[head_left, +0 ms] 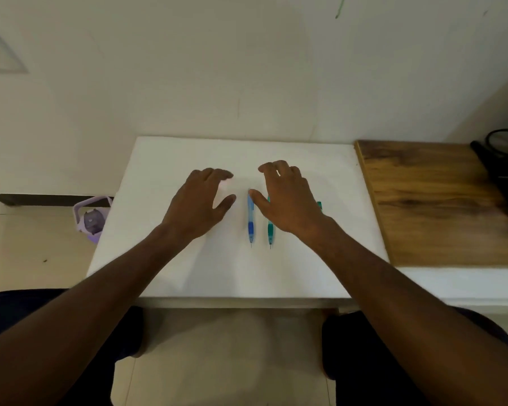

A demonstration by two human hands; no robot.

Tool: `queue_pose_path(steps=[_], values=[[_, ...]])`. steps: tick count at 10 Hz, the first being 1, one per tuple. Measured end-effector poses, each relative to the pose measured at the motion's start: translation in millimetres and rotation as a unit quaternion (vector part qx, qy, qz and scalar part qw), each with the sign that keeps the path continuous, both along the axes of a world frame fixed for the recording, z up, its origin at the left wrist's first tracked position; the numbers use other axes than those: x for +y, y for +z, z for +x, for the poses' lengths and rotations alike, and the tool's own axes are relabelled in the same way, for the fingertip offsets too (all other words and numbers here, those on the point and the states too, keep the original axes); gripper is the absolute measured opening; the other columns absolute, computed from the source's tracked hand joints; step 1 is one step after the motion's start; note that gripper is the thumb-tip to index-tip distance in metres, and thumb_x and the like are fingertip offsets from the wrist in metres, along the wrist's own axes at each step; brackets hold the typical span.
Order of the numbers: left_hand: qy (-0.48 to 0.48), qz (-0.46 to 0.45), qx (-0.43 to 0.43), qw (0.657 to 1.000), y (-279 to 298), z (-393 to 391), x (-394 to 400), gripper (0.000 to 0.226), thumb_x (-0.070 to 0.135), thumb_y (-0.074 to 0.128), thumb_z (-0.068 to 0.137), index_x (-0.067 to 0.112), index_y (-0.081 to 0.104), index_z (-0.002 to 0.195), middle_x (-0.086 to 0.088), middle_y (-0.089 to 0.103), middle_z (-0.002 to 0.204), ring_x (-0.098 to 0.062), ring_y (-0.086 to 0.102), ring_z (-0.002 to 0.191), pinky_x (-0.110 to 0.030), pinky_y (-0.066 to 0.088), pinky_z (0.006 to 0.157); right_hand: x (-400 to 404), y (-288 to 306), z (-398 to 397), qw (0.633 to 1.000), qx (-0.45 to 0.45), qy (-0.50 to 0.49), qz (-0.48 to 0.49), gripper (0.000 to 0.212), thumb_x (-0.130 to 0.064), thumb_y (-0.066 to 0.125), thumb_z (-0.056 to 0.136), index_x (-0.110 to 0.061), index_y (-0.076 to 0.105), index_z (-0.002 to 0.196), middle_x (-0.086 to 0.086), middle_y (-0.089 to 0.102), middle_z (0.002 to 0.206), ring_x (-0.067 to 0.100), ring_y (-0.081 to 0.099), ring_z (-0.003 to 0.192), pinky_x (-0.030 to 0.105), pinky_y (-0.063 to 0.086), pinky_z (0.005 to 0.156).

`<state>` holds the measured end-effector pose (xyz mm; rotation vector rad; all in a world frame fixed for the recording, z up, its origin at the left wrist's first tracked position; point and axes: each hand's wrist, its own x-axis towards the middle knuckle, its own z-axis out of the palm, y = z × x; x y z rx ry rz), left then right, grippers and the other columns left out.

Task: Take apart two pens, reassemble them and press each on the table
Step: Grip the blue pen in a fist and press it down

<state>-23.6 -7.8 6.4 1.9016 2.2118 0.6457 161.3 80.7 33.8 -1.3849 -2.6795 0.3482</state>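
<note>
I see my left hand (201, 200) and my right hand (288, 197) over the white counter (170, 259), fingers loose and spread, holding nothing. The blue pen (250, 221) lies between my hands, just by my right thumb. The green pen (270, 230) lies partly under my right hand. Both tips point back at me. I think they are light, hard and a bit slippery, and may roll. I would pinch each one by its dark rubber grip. I cannot read any words on them.
</note>
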Motion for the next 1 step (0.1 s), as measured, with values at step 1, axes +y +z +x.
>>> queue_pose_path(steps=[1], values=[[0.011,0.005,0.081,0.997,10.5,-8.7,-24.4,0.079,0.054,0.063,0.099,0.02,0.033,0.164,-0.006,0.041,0.166,-0.033,0.041,0.151,-0.051,0.042,0.117,-22.2,2.3,-0.1,0.999,0.014,-0.004,0.028,0.077,-0.065,0.044,0.103,-0.02,0.028,0.163,0.011,0.023,0.174,0.035,0.021,0.16,0.051,0.026,0.126]])
